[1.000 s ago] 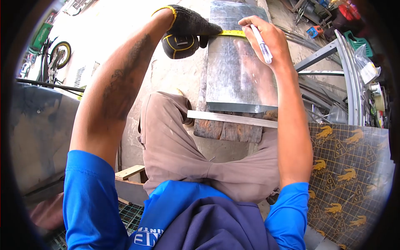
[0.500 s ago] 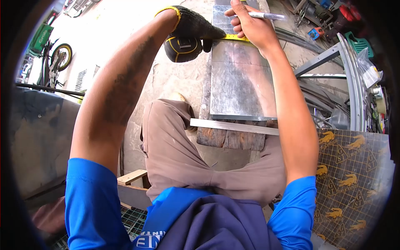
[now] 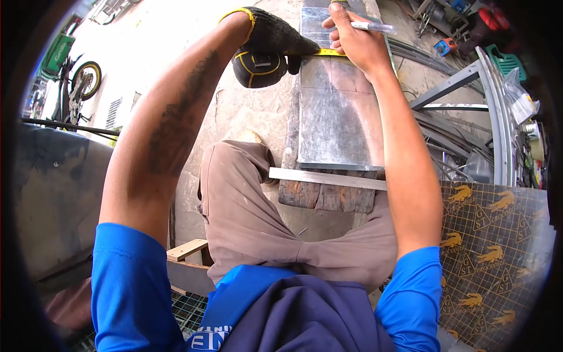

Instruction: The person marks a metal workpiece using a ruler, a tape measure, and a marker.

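My left hand [image 3: 275, 36], in a black knit glove with a yellow cuff, is closed on a black and yellow tape measure [image 3: 260, 70]. The tape's case hangs off the left side of a shiny metal sheet [image 3: 337, 129], and its yellow blade [image 3: 332, 52] runs rightward across the sheet. Bare and closed, my right hand [image 3: 359, 50] grips a pen [image 3: 375, 27] just above the far part of the sheet, near the blade. Thin lines cross the sheet below the blade. The blade's far end is hidden behind my right hand.
Across the near end of the wooden support [image 3: 325, 196] lies a flat metal bar [image 3: 325, 178]. To the right are a grey metal frame [image 3: 495, 117], long steel pieces and a printed panel [image 3: 492, 252]. A motorbike [image 3: 85, 82] stands at far left.
My right hand has shifted slightly with the pen, its wrist and forearm moving a little left. My left hand stays on the tape measure in nearly the same place.
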The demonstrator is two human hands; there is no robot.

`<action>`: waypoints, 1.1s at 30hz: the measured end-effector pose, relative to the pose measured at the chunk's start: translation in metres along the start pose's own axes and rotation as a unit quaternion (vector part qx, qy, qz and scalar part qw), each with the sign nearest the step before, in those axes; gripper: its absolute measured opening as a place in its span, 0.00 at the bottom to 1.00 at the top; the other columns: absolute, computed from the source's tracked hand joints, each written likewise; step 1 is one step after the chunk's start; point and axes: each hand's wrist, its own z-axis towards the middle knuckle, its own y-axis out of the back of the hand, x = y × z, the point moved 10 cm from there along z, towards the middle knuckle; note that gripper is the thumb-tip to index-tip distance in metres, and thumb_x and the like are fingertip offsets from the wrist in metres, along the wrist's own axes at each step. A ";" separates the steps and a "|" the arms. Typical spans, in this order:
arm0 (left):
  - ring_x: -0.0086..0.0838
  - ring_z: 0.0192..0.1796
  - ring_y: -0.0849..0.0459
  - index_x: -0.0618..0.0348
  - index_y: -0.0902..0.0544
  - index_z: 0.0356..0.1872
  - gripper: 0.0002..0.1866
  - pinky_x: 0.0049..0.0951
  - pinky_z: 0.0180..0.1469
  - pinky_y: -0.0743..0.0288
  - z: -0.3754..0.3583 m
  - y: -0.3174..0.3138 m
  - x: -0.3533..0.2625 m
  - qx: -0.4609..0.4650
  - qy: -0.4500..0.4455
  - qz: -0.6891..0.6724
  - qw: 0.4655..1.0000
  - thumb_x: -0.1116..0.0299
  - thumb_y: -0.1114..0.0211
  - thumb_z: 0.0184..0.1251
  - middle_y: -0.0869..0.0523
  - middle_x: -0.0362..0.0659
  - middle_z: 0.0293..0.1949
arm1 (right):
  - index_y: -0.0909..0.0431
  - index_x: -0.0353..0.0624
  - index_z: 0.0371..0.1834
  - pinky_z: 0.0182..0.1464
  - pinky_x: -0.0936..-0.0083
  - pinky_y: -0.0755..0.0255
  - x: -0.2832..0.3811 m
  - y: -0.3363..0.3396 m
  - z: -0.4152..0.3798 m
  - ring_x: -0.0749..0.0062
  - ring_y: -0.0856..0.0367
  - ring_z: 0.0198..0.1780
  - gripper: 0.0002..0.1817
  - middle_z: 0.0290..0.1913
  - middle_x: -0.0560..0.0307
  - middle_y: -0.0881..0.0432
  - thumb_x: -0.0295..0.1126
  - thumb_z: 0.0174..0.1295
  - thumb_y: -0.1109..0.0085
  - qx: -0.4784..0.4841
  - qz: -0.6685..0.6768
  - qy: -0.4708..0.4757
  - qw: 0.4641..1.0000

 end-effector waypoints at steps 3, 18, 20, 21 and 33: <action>0.35 0.52 0.15 0.45 0.05 0.44 0.33 0.37 0.62 0.25 0.002 -0.001 0.001 0.000 -0.003 -0.004 1.000 0.33 0.52 0.79 0.08 0.42 0.51 | 0.18 0.40 0.50 0.49 0.61 0.21 0.006 0.007 -0.002 0.55 0.13 0.45 0.19 0.42 0.45 0.11 0.45 0.80 0.50 -0.053 -0.032 0.059 0.996; 0.34 0.51 0.15 0.46 0.05 0.43 0.33 0.37 0.61 0.25 0.006 -0.004 0.004 -0.003 -0.010 -0.014 1.000 0.33 0.52 0.79 0.08 0.42 0.49 | 0.15 0.41 0.41 0.45 0.71 0.21 -0.011 0.001 0.006 0.71 0.12 0.36 0.26 0.30 0.55 0.12 0.56 0.76 0.45 -0.024 -0.012 0.010 1.000; 0.34 0.51 0.15 0.46 0.05 0.43 0.33 0.36 0.61 0.25 0.007 -0.004 0.004 -0.004 -0.012 -0.015 1.000 0.33 0.52 0.80 0.08 0.43 0.49 | 0.17 0.39 0.35 0.43 0.73 0.23 -0.004 0.004 0.001 0.75 0.15 0.32 0.28 0.26 0.58 0.14 0.56 0.75 0.46 -0.044 -0.012 0.007 0.999; 0.34 0.51 0.15 0.46 0.05 0.43 0.33 0.36 0.61 0.25 0.007 -0.004 0.004 -0.004 -0.012 -0.015 1.000 0.33 0.52 0.80 0.08 0.43 0.49 | 0.17 0.39 0.35 0.43 0.73 0.23 -0.004 0.006 0.002 0.75 0.15 0.32 0.28 0.26 0.58 0.14 0.56 0.75 0.46 -0.044 -0.012 0.007 0.999; 0.33 0.50 0.15 0.47 0.05 0.43 0.33 0.36 0.60 0.24 0.011 -0.007 0.007 -0.002 -0.012 -0.022 1.000 0.34 0.52 0.80 0.08 0.43 0.48 | 0.14 0.41 0.34 0.48 0.64 0.23 0.004 0.013 0.002 0.56 0.12 0.39 0.27 0.31 0.48 0.12 0.54 0.72 0.51 -0.069 -0.107 0.058 0.990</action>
